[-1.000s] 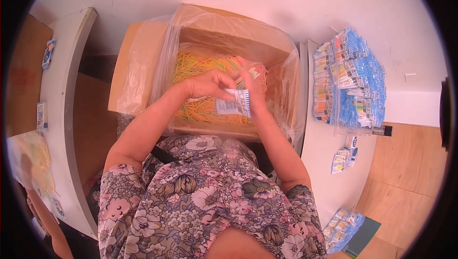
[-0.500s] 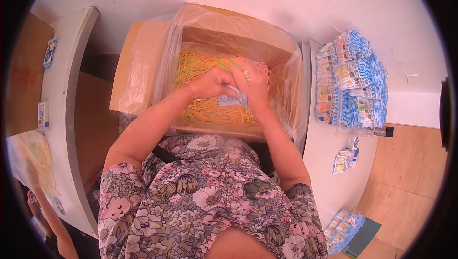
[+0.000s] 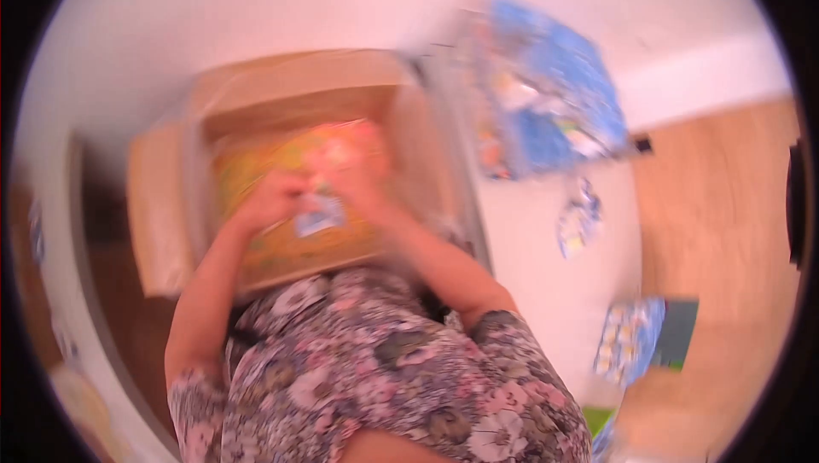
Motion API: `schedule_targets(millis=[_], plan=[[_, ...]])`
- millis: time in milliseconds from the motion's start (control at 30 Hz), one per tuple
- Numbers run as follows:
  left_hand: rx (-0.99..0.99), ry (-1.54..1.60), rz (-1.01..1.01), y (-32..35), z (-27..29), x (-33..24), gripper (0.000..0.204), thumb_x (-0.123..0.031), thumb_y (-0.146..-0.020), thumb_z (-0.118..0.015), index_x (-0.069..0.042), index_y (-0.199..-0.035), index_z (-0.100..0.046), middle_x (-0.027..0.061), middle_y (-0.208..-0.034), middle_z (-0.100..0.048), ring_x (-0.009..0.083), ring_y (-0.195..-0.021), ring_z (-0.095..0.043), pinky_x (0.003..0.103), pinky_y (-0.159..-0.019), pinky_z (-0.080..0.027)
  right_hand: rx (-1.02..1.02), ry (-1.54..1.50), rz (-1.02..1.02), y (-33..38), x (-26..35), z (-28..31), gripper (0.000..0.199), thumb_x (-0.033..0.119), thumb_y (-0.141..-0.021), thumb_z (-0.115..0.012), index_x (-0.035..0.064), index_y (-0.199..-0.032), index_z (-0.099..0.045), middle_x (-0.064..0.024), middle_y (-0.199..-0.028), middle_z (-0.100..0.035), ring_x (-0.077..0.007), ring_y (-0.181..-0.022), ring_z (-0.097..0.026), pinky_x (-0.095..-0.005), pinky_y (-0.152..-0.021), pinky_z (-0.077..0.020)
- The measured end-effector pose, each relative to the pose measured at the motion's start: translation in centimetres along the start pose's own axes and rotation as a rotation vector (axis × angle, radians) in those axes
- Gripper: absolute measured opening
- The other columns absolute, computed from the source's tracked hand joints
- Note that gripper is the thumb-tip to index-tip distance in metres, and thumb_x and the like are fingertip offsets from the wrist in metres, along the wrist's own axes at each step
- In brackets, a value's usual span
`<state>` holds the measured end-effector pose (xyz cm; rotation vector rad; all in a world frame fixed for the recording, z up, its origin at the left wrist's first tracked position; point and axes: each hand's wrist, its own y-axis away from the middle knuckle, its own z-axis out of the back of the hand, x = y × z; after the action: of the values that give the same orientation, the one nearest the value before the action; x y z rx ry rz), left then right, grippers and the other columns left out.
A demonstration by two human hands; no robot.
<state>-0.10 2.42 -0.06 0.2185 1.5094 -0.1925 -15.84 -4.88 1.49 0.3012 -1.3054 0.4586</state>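
Pic is heavily motion-blurred, so detail's thin. Both hands are over the open cardboard box (image 3: 299, 104), which sits on the white surface (image 3: 529, 241) in front of the person. Between the hands: a small packet (image 3: 320, 217), whitish w/ a blue patch, held just above the yellow stuff (image 3: 256, 173) filling the box. Packet's long axis looks to run roughly left-right across the view, tilted a bit, right end higher; which end is its top, can't tell thru the blur.

Left hand (image 3: 271, 200) is at the packet's left edge, fingers curled in toward it. Right hand (image 3: 363, 194) is at the right/upper edge, also curled. Grip on both reads as closed round the packet's ends, but whether it's a fingertip pinch or a fuller clasp, can't tell. Hands are near each other, packet bridging them.

Off to the right, well apart from the box: a stack of blue packets (image 3: 554, 104) on the surface, one loose packet (image 3: 578, 224) nearer, and another bunch of packets (image 3: 631, 339) lower right by the wood floor (image 3: 725, 232). Floral sleeves (image 3: 384, 369) fill the bottom.
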Motion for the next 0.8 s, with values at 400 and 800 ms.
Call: schedule_targets(millis=[400, 800], plan=[[-0.14, 0.12, 0.28, -0.5, 0.6, -0.7, 0.022, -0.019, -0.089, -0.058, 0.0, -0.098, -0.065, 0.0, -0.079, -0.064, 0.0068, -0.066, -0.057, 0.025, -0.059, -0.047, 0.084, -0.05, -0.26, 2.0, 4.5, 7.9, 0.017, 0.023, -0.086, -0.062, 0.0069, -0.083, -0.061, 0.0026, -0.063, -0.055, -0.0043, -0.057, -0.051, -0.0212, -0.048, -0.0389], [-0.251, 0.272, 0.069, -0.2, 0.4, -1.9, 0.01, -0.001, -0.078, -0.067, 0.001, -0.087, -0.069, 0.0032, -0.081, -0.067, 0.0079, -0.071, -0.06, 0.023, -0.064, -0.049, 0.179, -0.305, -0.373, 1.5, 6.2, 6.4, 0.018, 0.017, -0.084, -0.065, 0.0112, -0.071, -0.053, 0.0051, -0.057, -0.049, -0.0036, -0.043, -0.047, -0.0192, -0.036, -0.0285]])
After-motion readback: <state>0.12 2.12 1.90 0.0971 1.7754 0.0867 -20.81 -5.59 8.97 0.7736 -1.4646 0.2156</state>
